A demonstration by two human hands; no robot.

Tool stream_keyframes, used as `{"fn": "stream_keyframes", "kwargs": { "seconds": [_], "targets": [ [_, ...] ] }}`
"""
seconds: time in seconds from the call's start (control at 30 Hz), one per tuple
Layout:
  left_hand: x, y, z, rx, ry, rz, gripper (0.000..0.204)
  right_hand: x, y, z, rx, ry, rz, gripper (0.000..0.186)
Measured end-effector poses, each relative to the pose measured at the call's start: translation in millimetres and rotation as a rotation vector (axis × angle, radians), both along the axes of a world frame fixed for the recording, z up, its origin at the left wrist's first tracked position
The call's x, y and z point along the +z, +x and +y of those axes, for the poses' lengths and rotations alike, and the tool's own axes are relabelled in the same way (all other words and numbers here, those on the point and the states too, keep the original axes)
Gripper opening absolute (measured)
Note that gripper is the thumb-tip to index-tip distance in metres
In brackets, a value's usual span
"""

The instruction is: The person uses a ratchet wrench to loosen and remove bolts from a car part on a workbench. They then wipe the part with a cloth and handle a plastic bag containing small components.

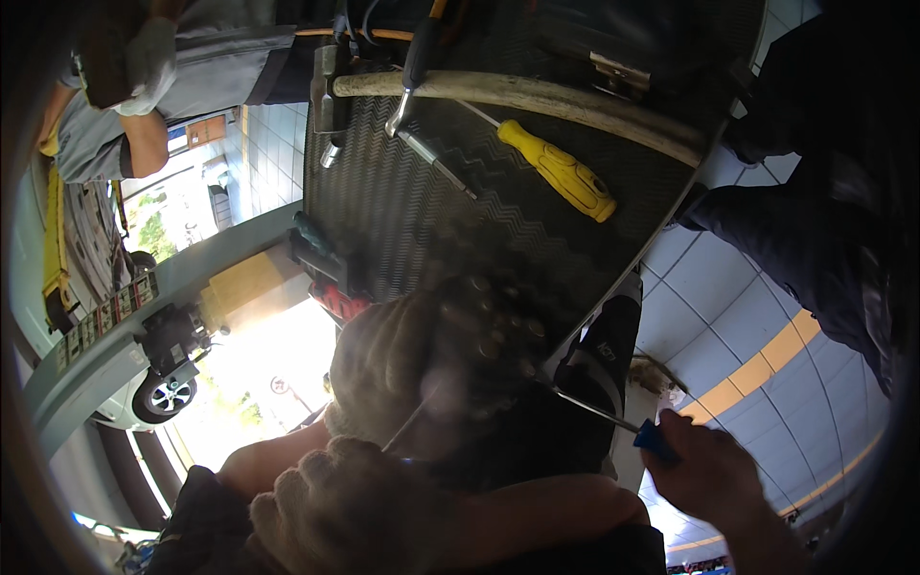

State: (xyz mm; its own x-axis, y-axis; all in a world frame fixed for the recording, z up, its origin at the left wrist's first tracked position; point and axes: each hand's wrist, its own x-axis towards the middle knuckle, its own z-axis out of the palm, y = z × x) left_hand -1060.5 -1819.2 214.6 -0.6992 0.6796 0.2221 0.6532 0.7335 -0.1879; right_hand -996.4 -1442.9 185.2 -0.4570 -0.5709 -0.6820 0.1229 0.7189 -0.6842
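One slim blue-handled screwdriver point(613, 422), thin metal shaft, in bare right hand point(709, 474).

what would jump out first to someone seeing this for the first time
The yellow-handled screwdriver lying on the dark ribbed mat near the top centre draws the eye first, beside a hammer with a pale wooden handle. Low in the middle, two knit-gloved hands crowd close to the camera, while a bare hand at lower right holds a thin blue-handled tool.
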Motion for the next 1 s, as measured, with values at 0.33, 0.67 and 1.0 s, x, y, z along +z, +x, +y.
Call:
{"fn": "stream_keyframes", "kwargs": {
  "seconds": [0.33, 0.67, 1.0],
  "targets": [
    [1, 9, -3, 0.08, 0.082, -0.148, 0.041, 11, 32, -16, -0.296, 0.087, -0.318, 0.069],
    [8, 22, -13, 0.19, 0.003, -0.246, 0.046, -1, 35, -13, -0.058, 0.135, -0.07, 0.056],
    [13, 32, -15, 0.497, 0.058, -0.487, 0.051, 88, -18, -251, -0.541, -1.03, 0.823, 0.04]
  ]
}}
